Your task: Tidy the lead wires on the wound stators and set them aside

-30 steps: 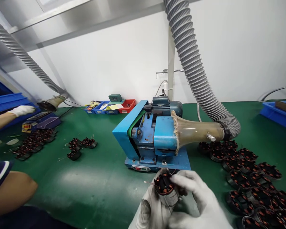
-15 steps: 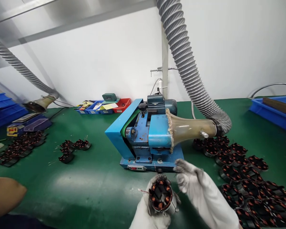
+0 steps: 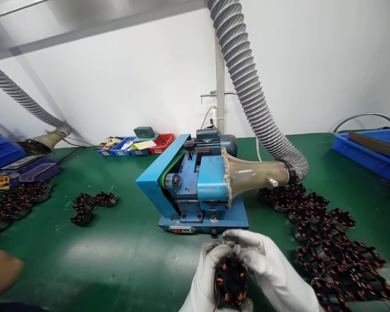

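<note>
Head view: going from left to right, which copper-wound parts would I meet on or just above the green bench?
Dense cluster of dark copper-wound rings → small group of similar rings → single dark copper-wound ring in the white-gloved left hand → large spread of dark copper-wound rings.

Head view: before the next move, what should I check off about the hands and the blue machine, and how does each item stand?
1. Coil part held by the left hand: ok.
2. Right hand touching the coil part: cannot tell; its fingers are close, but the contact is unclear.
3. Both hands gloved: ok, in white.
4. Green belt on the blue machine at a standstill: cannot tell from a still.
5. Hose joined to the nozzle: ok.
</note>
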{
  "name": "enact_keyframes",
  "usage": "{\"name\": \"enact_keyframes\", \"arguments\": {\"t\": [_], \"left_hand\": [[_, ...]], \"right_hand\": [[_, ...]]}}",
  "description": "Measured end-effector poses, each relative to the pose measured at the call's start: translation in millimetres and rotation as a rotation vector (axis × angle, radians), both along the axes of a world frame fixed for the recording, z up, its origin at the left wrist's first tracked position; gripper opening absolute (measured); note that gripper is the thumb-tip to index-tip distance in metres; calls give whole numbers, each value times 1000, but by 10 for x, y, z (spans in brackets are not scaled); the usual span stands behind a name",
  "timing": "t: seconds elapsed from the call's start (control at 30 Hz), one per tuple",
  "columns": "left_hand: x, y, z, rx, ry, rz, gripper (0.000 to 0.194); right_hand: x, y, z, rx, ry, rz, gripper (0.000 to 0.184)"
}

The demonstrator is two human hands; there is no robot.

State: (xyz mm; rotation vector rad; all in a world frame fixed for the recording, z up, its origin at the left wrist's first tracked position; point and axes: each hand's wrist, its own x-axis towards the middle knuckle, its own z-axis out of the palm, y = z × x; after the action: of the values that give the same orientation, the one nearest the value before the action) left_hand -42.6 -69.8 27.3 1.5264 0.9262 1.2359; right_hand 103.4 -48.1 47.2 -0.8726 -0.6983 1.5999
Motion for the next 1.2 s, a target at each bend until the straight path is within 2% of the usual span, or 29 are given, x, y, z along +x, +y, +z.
{"name": "enact_keyframes", "arguments": {"t": [0.07,0.13,0.23,0.3,0.33,0.47,0.53,0.6,0.77,0.97,1.1,1.2], "left_hand": [[46,6,-13,101,67,15,73],[79,-5,-36,131,103,76,68],[99,-20,-73,53,105,235,62],[116,7,-103,-32,78,321,60],[131,37,-122,-93,47,349,60],[231,246,-231,-386,-248,359,52],[284,373,-276,-441,-347,361,44],[327,492,-294,-434,-373,381,37],[367,665,-263,-383,-411,397,34],[354,701,-232,-370,-408,350,32],[325,635,-254,-386,-388,322,31],[236,437,-360,-419,-322,373,32]], "right_hand": [[-31,17,22,21,-110,4,17],[-26,58,32,-31,-28,-95,16],[47,108,-14,-67,219,-353,19],[59,105,-89,-37,190,-484,20],[33,96,-136,-24,110,-483,22],[-237,103,-306,40,-284,-256,50],[-377,173,-344,59,-409,-241,55],[-461,274,-345,75,-477,-272,48],[-486,432,-293,140,-547,-310,30],[-478,430,-267,133,-590,-337,31],[-480,366,-318,102,-613,-351,34],[-508,183,-458,36,-671,-383,43]]}}
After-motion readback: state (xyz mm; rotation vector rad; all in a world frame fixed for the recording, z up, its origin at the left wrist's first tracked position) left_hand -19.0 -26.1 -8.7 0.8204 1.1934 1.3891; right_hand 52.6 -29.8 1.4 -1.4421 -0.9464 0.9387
